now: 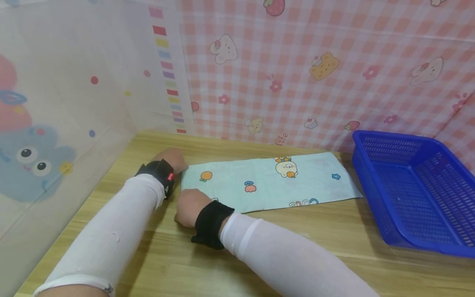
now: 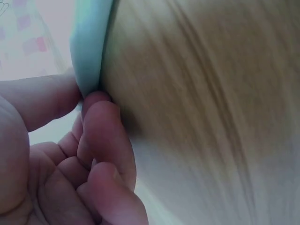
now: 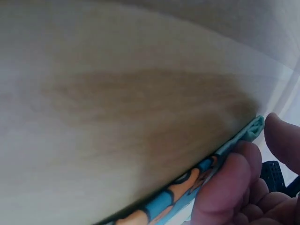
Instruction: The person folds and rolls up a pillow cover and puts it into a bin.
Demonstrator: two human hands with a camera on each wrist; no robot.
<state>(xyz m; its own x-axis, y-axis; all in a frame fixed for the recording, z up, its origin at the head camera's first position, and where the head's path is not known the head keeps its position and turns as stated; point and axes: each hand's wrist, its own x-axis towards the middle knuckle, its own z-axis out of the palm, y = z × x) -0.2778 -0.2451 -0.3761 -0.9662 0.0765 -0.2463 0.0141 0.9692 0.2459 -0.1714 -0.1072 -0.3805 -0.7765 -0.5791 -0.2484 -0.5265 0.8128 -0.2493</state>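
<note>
The left hand (image 1: 174, 159) has its thumb and curled index finger closed on the far left corner of a long, pale mint-green folded cloth printed with small cartoon pictures (image 1: 267, 181); the left wrist view shows the fabric's edge caught between them. The right hand (image 1: 191, 207), a little nearer the body, has its fingers curled at the near left corner of the same cloth, and the right wrist view shows the layered edge held between fingertips and thumb. The two hands are near each other but apart. The cloth lies flat on a light wood-grain tabletop (image 1: 163, 260) as a strip running from the hands towards the right, its upper face showing an orange, a tulip-like flower, a pale animal face and a small blue flower. Each wrist wears a black fabric band, the left one (image 1: 159, 171) bearing a small red tag, and white sleeves cover the forearms. Just beside the cloth's right end stands a blue rectangular plastic basket with latticed sides (image 1: 386, 214). Behind the table hangs a pink-and-white checked sheet with cartoon prints (image 1: 259, 62), and to the left a whitish sheet with coloured dots (image 1: 111, 49) shows a large blue cartoon figure (image 1: 33, 181).
</note>
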